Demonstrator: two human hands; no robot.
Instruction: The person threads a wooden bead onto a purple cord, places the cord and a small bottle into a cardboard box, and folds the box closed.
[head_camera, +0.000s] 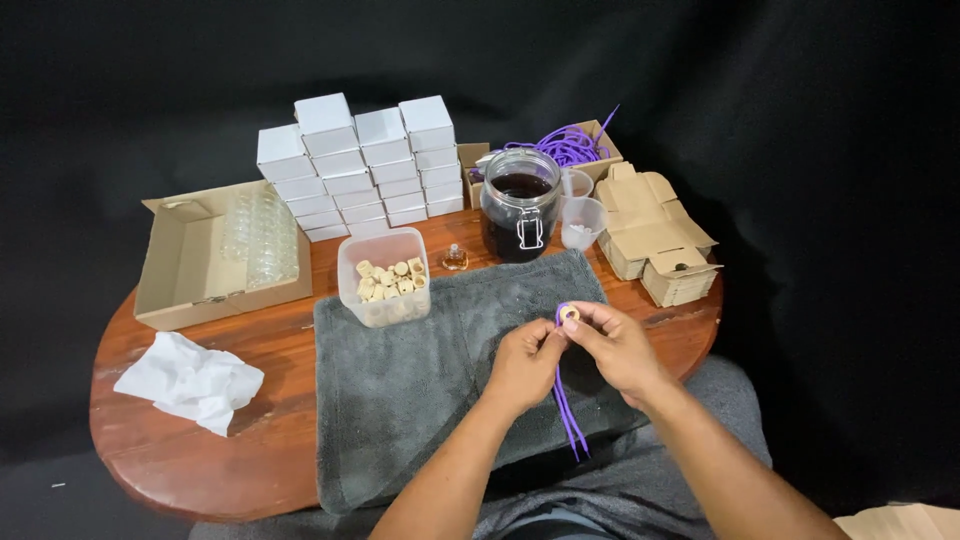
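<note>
Small wooden ring (569, 314) w/ purple cord (565, 395) looped thru it, held above grey towel (400, 380), cord ends hanging down. Right hand (618, 345) pinches ring at fingertips; left hand (525, 362) closed narrow on cord just below. Step, by my read: tying/threading cord onto ring. Next move likely needs steady pinch, loop pulled snug. Nearby: tub of wooden caps (386, 277), dark-liquid jar (520, 205), tiny bottle (455, 258), white boxes (360, 160) behind.

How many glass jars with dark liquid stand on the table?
1. The glass jar stands at the back of the table, behind the grey towel, beside the white boxes.
</note>
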